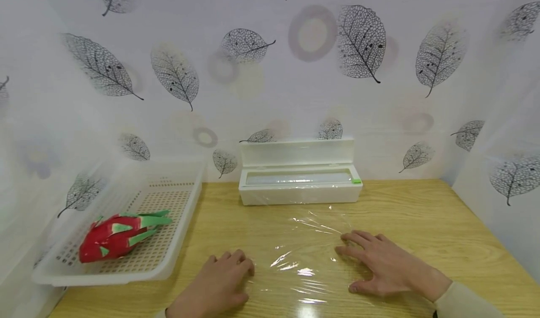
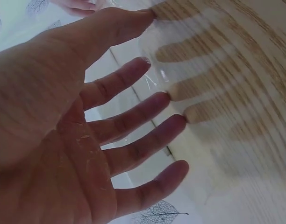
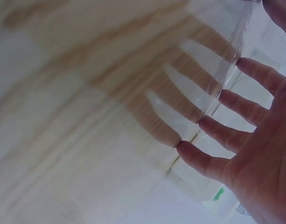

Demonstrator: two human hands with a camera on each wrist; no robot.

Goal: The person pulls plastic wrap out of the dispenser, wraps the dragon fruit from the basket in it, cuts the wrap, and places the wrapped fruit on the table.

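Note:
A sheet of clear cling film (image 1: 303, 272) lies on the wooden table, wrinkled and shiny between the two hands. It runs back to a white cling film dispenser (image 1: 300, 196), whose lid stands up and shows the roll inside. My left hand (image 1: 219, 283) is at the film's left side, palm down, with relaxed fingers; in the left wrist view several fingertips (image 2: 178, 122) touch the surface. On the right, my right hand (image 1: 386, 267) has its fingers spread, and its fingertips (image 3: 207, 122) press on the film. Neither hand grips anything.
At the left stands a white plastic basket (image 1: 188, 222) holding a red and green dragon fruit (image 1: 111, 240). A small green slider (image 1: 356, 181) sits at the dispenser's right end. Behind the table hangs a pale leaf-patterned curtain (image 1: 270, 88).

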